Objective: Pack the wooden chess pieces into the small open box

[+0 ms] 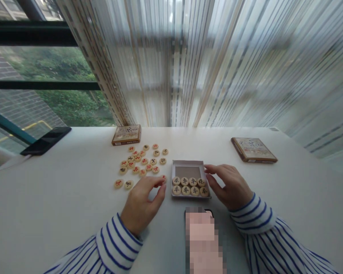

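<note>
Nearest the table's [60, 205] front edge lies a flat thing [200, 239], too blurred to name. Just past it, either side, are the two striped-sleeved hands. The left hand [143, 203] is curled, knuckles up, its fingertips bunched at a red-marked disc [163, 177] just outside the left wall of the small tray [188, 163] – whether it has pinched that disc or only touches it, I cannot tell. The right hand [230, 186] lies loosely open with nothing in it, fingertips against the tray's right wall.

The tray is a shallow grey cardboard box at the middle of the table. Its near half holds eight round pale wooden pieces [190, 186] in two neat rows of four, each with a dark character; its far half is bare.

Left of the tray and further back, loose pieces [143, 161] are scattered – some marked red, some black. Towards the far edge sit a brown printed box [127, 134] on the left and a second printed box [253, 149] on the right, with a dark phone [46, 140] at the far left corner.
</note>
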A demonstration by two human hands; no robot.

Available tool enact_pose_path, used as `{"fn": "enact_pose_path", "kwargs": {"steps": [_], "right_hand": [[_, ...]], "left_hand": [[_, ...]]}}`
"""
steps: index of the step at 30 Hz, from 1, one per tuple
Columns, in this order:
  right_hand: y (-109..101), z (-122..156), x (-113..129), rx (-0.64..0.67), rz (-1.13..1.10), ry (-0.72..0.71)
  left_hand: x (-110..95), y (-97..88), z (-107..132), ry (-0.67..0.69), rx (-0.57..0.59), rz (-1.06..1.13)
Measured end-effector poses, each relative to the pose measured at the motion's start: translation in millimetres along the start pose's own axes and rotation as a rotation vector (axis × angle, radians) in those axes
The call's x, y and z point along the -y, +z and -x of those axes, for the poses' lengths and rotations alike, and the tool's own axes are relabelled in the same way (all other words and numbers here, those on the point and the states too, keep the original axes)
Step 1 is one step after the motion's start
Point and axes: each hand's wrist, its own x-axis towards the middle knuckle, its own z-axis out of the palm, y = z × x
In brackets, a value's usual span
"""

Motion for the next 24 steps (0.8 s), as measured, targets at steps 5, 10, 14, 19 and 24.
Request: {"fn": "enact_pose_path", "kwargs": {"steps": [5,10,14,19,24], "right_hand": [[0.0,-0.1,-3.7,-0.059,0.003,0.054],[0.3,-0.3,-3.7,-0.064,-0.009,0.057],[-0.9,-0.4,-4.5,-0.062,-0.011,0.014],[1.0,-0.6,-7.9,-0.091,-0.039,0.034],[1.8,-8.6,-5.8,-0.054,-0.118,0.02]], "left_hand": [[2.3,-1.7,0.6,-0.043,-0.042,-0.003],[6.4,-12.8,3.6,-0.045,-0.162,-0.025],[8.9,-27.1,8.4,-0.167,-0.221,-0.071],[12.9,-50.4,1.7,-0.382,-0.246,-0.07],[26.5,-61.8,-25.4,-0.45,-0.272,-0.031]]}}
